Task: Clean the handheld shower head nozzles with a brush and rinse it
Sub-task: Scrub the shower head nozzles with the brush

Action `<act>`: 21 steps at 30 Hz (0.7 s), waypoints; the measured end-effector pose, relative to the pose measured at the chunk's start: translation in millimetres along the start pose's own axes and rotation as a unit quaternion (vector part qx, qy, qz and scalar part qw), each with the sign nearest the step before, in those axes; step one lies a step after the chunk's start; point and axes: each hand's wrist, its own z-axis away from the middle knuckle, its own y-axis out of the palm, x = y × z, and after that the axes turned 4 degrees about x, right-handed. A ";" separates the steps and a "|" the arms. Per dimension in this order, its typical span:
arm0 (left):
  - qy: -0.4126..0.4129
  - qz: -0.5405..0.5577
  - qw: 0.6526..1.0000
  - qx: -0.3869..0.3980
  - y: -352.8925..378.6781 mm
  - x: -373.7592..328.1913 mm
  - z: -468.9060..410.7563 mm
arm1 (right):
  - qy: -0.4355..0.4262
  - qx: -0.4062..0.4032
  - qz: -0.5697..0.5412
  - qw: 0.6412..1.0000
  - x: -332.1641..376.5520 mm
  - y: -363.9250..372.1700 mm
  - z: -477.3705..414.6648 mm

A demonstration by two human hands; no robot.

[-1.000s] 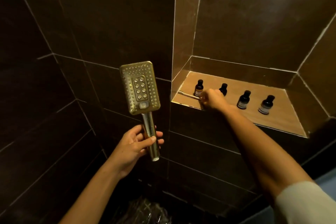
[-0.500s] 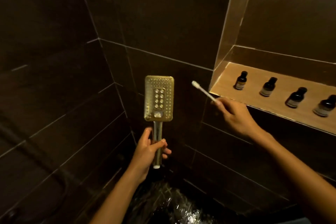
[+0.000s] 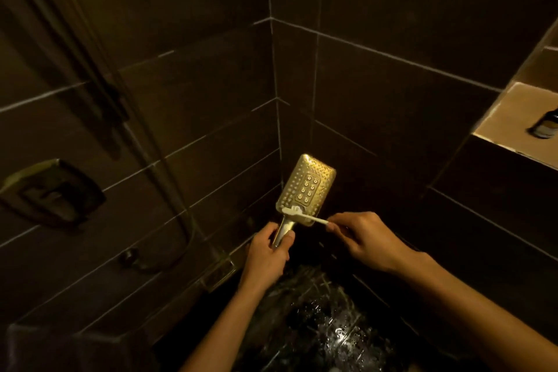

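A gold rectangular shower head (image 3: 308,187) faces me with its nozzle plate, tilted slightly right. My left hand (image 3: 265,254) grips its metal handle from below. My right hand (image 3: 365,238) pinches the handle of a white toothbrush (image 3: 305,216). The brush lies across the lower edge of the nozzle plate, its bristle end at the bottom left corner of the head.
Dark tiled walls meet in a corner behind the head. A shower hose (image 3: 169,178) and a square wall control (image 3: 51,190) are on the left wall. A lit niche (image 3: 510,118) with a small dark bottle (image 3: 546,127) is at the right. The wet floor (image 3: 320,320) glistens below.
My right hand took the toothbrush from the niche, carried it left and laid its bristles on the shower head. The head was lowered and my view turned left and down.
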 end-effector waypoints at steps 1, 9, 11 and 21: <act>-0.003 -0.003 1.000 -0.001 -6.7 3.1 0.9 | -0.002 -0.002 0.001 1.000 2.9 4.4 -5.1; -0.023 -0.011 1.000 -0.013 -42.0 27.7 2.7 | -0.008 -0.030 0.005 0.999 22.8 38.1 -37.6; -0.026 -0.003 1.000 -0.014 -46.0 31.3 2.0 | -0.006 -0.038 0.008 0.999 23.2 44.8 -42.5; -0.042 -0.010 0.999 -0.005 -52.8 37.7 0.2 | 0.028 -0.062 0.024 0.997 16.5 41.3 -54.6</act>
